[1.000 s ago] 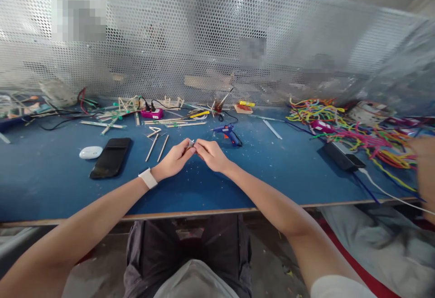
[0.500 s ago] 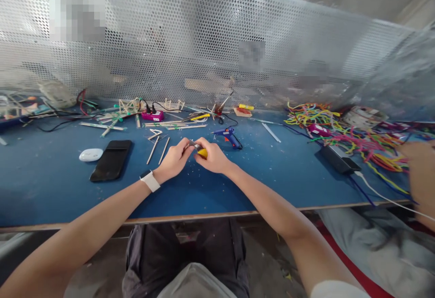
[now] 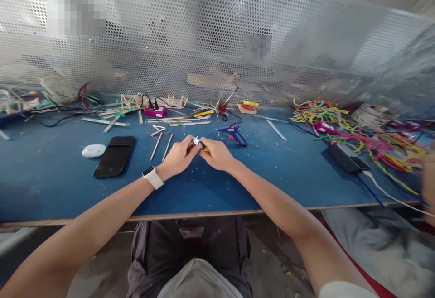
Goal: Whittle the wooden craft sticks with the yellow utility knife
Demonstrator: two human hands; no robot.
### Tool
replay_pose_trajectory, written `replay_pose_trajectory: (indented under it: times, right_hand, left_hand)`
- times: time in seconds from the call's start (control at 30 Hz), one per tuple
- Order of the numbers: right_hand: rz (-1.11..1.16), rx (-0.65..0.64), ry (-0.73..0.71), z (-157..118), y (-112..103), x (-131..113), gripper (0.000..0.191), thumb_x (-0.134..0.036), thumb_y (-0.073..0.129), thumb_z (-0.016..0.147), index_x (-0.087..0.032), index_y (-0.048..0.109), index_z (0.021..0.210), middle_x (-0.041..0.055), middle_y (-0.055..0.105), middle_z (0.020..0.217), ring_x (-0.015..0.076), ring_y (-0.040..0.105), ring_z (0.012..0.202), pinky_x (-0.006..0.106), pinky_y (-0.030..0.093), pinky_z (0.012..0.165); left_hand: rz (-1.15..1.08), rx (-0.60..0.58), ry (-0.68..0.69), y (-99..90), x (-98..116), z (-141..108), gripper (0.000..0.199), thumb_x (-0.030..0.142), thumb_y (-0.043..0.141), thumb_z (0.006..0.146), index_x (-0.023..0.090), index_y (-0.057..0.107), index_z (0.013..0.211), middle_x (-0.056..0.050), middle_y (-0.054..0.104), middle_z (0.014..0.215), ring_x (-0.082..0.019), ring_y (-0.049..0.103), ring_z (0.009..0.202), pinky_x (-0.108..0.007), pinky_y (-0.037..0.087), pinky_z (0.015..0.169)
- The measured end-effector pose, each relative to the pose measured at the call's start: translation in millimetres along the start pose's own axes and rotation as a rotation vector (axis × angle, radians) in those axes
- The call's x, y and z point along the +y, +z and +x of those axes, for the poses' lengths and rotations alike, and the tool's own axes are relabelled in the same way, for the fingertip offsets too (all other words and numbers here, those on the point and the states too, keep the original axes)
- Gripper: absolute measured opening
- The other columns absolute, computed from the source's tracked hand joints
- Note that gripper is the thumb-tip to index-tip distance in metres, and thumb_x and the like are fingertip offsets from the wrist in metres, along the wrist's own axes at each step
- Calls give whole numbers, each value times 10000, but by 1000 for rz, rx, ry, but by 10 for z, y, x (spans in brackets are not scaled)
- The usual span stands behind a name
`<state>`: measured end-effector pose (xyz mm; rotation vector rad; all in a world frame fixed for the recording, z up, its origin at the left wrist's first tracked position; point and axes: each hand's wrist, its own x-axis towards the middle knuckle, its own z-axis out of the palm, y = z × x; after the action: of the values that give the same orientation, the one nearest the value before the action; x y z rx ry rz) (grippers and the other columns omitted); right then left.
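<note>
Perforated metal sheeting (image 3: 217, 26) is standing behind your blue table (image 3: 190, 196). In the head view, a purple power adapter (image 3: 151, 111) is bearing a label (image 3: 159, 114) too small to read. Less yellow is showing on your yellow-and-black tool (image 3: 206, 150) than half a second ago; your right hand (image 3: 217, 154) is gripping it inside curled fingers. Your left hand (image 3: 179, 156) is bunching its fingers beside a pale sliver (image 3: 196, 140); whether they're holding it, I cannot tell.

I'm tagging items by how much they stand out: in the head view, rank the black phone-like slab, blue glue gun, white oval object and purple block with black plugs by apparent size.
1. Black slab
2. Blue glue gun
3. White oval object and purple block: too alike to rank
</note>
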<state>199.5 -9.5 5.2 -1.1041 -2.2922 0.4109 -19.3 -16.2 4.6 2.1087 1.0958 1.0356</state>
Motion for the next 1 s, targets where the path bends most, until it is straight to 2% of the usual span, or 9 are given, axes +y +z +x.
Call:
replay_pose_trajectory:
  times: [0.13,0.27,0.37,0.47,0.53,0.63,0.8,0.9,1.0]
  right_hand:
    - [-99,-56,56,90,-21,-31,105,-315,534,1150,-234,588,1110,114,792,1014,273,672,817,363,333,723]
    - [-35,-85,85,279,-63,29,103,-323,530,1157,-249,566,1094,42,689,800,270,613,718,362,310,696]
    - [57,-4,87,392,-90,125,170,-338,518,1154,-271,524,998,7,622,721,249,562,652,358,324,694]
    - [105,88,54,377,-97,205,201,-372,535,1148,-276,524,972,10,633,714,246,559,644,358,328,689]
    - [110,74,18,303,-91,230,229,-393,568,1128,-276,521,937,8,613,684,240,546,631,359,325,685]
    - [72,76,1,194,-80,216,206,-406,594,1099,-263,548,959,21,631,724,235,543,659,357,317,691]
    - [66,110,14,179,-57,184,188,-403,598,1072,-257,567,957,40,679,801,237,566,731,353,354,725]
    - [87,163,-15,198,-59,219,214,-394,636,1037,-251,567,892,51,712,849,222,588,771,348,408,778]
    - [95,132,-19,207,-71,248,209,-399,637,1041,-240,603,909,34,697,829,203,570,751,333,404,774]
  left_hand:
    - [19,37,-55,-14,35,44,287,328,643,1108,273,439,914,38,559,699,-193,553,630,-312,343,655]
    - [71,72,-104,-32,38,261,296,280,660,1101,267,460,883,11,594,727,-205,570,662,-325,344,664]
    - [86,91,-92,-31,10,494,300,248,665,1096,263,465,872,2,605,749,-204,570,685,-327,351,677]
    - [21,37,-25,8,-41,603,292,235,637,1109,261,465,873,18,585,728,-194,564,671,-319,376,682]
    - [-28,-32,17,53,-84,566,277,274,620,1132,265,468,902,31,575,705,-193,565,640,-319,392,679]
    - [-22,-70,76,114,-140,431,220,334,602,1150,259,506,967,19,625,743,-202,610,660,-322,416,702]
    - [-6,21,66,127,-186,342,211,341,602,1133,258,504,965,27,600,727,-188,577,646,-313,385,678]
    - [6,-4,67,106,-187,368,252,346,617,1128,253,506,921,36,568,684,-176,538,619,-309,362,658]
    - [15,-2,53,94,-187,387,285,340,627,1118,251,493,882,38,556,664,-168,515,605,-306,352,646]
